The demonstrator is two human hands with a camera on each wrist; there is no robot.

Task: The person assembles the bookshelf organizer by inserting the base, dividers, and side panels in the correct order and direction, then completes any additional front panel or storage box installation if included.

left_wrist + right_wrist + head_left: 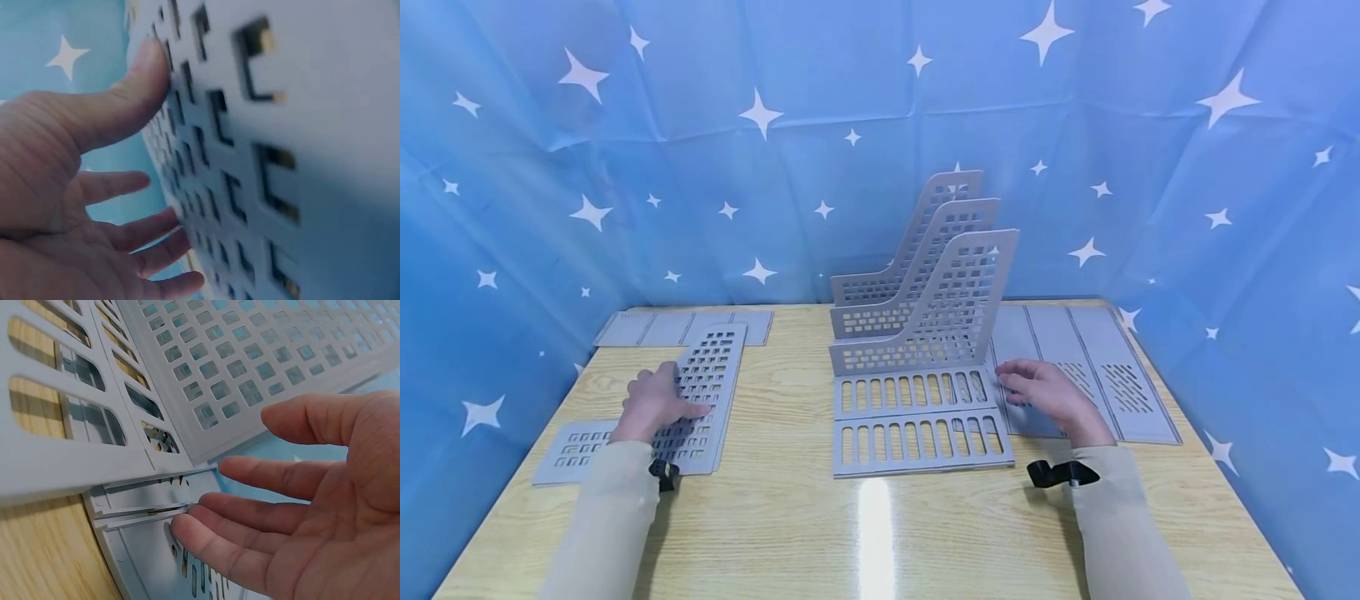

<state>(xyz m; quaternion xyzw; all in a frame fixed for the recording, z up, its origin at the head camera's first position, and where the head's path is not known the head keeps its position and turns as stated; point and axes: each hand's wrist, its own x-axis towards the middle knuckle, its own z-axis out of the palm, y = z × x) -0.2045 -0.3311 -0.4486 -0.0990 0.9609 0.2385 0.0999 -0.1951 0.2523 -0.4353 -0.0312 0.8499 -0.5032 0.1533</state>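
Observation:
A grey L-shaped panel with rows of square holes (727,392) lies flat on the left of the table. My left hand (655,404) rests on it, thumb on the perforated face and fingers fairly straight; the hand hides its middle. In the centre, three similar upright panels (977,240) stand one behind another along a slotted base (887,417). My right hand (1048,392) holds nothing. Its loosely extended fingers (212,544) are close to the base's right corner, above a flat ribbed sheet (1048,321).
A long sectioned grey strip (662,329) lies at the back left. Blue star-printed curtain (820,100) hangs behind and along both sides of the wooden table (775,533). Each wrist wears a black strap (1063,473).

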